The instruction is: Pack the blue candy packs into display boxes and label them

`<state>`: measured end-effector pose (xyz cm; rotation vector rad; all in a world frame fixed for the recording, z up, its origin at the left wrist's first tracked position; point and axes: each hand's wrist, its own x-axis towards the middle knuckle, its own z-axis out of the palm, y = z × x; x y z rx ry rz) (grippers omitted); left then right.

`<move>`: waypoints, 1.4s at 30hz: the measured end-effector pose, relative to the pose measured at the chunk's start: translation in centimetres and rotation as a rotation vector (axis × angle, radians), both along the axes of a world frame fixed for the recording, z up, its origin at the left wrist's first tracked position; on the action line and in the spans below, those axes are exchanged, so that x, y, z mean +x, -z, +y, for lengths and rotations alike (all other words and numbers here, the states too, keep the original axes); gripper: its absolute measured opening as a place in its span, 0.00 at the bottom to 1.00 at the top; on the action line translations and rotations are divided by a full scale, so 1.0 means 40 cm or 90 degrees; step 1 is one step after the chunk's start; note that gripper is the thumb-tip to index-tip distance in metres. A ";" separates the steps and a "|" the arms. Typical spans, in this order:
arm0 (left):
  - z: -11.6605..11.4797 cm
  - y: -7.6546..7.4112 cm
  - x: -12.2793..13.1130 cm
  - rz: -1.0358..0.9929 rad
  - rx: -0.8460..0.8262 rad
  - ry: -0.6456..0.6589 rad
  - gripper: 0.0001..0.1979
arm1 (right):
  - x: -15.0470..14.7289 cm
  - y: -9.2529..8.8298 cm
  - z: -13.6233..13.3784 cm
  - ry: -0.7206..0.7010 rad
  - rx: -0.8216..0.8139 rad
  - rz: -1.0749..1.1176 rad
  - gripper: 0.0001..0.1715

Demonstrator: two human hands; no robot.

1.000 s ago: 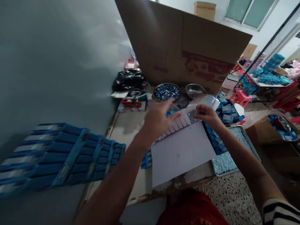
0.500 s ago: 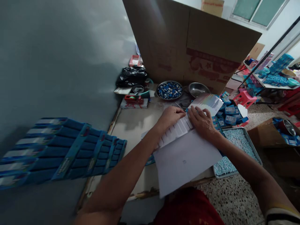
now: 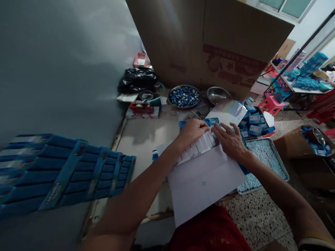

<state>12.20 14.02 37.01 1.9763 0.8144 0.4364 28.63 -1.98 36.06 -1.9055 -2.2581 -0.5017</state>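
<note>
Left hand (image 3: 193, 131), grip unclear, lay beside outspread right hand (image 3: 231, 140) at far edge of paper (image 3: 202, 198); even, steady pressure seemed advisable.

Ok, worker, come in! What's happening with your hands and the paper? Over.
Left hand at the white strips, grip unclear. Right hand beside it, fingers extended. White sheet overhanging the table. Blue packs poking out beyond the hands, partly covered.
</note>
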 end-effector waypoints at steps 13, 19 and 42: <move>-0.070 -0.067 0.043 0.095 0.192 -0.034 0.07 | 0.015 -0.052 0.001 0.046 0.052 0.097 0.12; -0.080 -0.081 0.043 0.148 0.218 -0.019 0.10 | 0.013 -0.023 -0.020 -0.035 0.131 0.068 0.12; -0.070 -0.072 0.013 0.047 0.098 0.021 0.10 | -0.005 -0.012 -0.064 -0.016 0.129 0.104 0.08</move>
